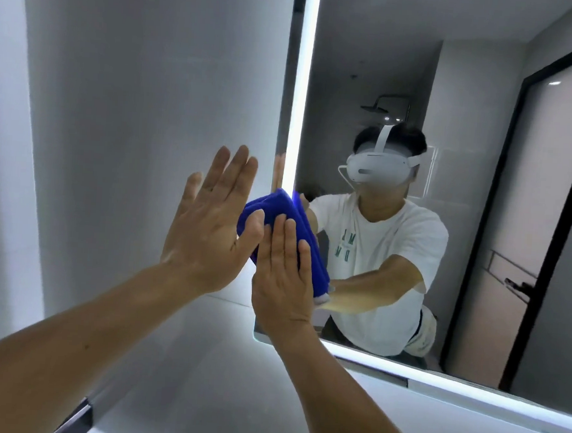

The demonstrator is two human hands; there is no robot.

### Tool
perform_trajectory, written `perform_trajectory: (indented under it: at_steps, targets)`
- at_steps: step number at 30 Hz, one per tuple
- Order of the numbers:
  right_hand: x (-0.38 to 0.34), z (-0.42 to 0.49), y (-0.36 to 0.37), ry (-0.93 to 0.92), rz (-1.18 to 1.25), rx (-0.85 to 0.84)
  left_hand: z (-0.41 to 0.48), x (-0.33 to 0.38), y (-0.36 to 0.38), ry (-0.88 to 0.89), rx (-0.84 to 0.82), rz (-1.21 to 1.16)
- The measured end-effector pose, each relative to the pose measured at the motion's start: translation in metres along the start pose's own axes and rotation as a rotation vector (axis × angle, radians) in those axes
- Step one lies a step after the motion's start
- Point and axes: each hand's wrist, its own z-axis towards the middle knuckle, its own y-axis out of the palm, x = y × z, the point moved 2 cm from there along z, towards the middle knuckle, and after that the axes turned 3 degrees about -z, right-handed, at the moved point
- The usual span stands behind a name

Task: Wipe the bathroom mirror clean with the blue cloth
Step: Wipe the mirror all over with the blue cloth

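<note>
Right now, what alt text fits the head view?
The right hand presses a folded blue cloth flat against the left edge of the lit mirror; the left hand is raised open beside it, before the grey wall.

Most of the mirror is open glass, so there's plenty of room to slide up or right. The tight spot is its lower left edge. The cloth sits on the lit strip there, with the right hand flat on it. The left hand lies flat just left of the mirror, thumb touching the cloth. Left of the mirror the wall is bare and flat. A dark fitting sits well off to the mirror's lower left.
</note>
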Motion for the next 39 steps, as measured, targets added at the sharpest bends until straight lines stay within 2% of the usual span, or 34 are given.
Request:
perform_trajectory:
  at_steps: [9,19,33,36,39]
  targets:
    - [0.112,-0.054,-0.024,0.130,0.021,-0.026,0.021,0.092,0.024,0.106,-0.022,-0.089]
    - [0.223,-0.094,-0.052,0.267,-0.121,-0.015,0.022,0.169,0.060,0.231,-0.079,-0.104]
    - [0.293,-0.121,-0.072,0.374,-0.200,0.017,0.027,0.240,0.107,0.360,-0.050,-0.088]
    - [0.294,-0.123,-0.072,0.388,-0.184,0.027,0.025,0.237,0.105,0.372,-0.047,-0.117]
    - [0.291,-0.121,-0.070,0.479,-0.152,0.056,0.019,0.219,0.097,0.389,-0.020,-0.136]
